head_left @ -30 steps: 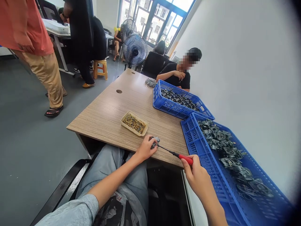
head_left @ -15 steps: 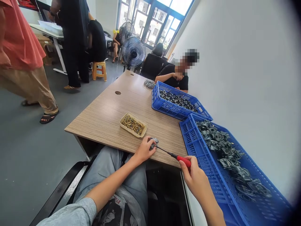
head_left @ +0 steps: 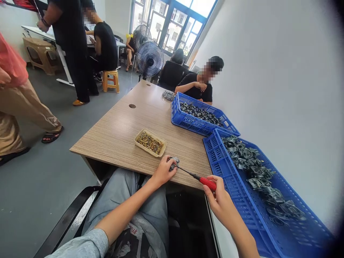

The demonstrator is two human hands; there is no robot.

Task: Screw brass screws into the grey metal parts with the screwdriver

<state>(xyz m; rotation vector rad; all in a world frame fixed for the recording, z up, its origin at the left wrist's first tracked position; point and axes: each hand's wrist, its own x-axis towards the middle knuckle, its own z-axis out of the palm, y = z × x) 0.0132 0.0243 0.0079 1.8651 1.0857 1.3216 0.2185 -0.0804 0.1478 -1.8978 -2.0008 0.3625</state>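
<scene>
Near the table's front edge, my left hand (head_left: 164, 171) is closed on a small grey metal part (head_left: 175, 159), its fingers covering much of it. In my right hand (head_left: 219, 195) is a screwdriver (head_left: 208, 183) with a red handle and a long dark shaft. The shaft slants left, and its tip meets the metal part by my left fingertips; what lies exactly under the tip is too small to make out. Just beyond my left hand, a cream tray (head_left: 137, 143) holds many small brass-coloured pieces.
Right of the table (head_left: 107, 132), a blue crate (head_left: 247, 211) holds grey metal parts. Another blue crate (head_left: 188, 125) of dark parts stands behind it. A co-worker (head_left: 192, 84) sits at the far side. A fan (head_left: 149, 59) and several people are beyond.
Both hands keep their hold, with the screwdriver tip still at the metal part. The view has shifted slightly. At the left, a person in a red top has moved further left.
</scene>
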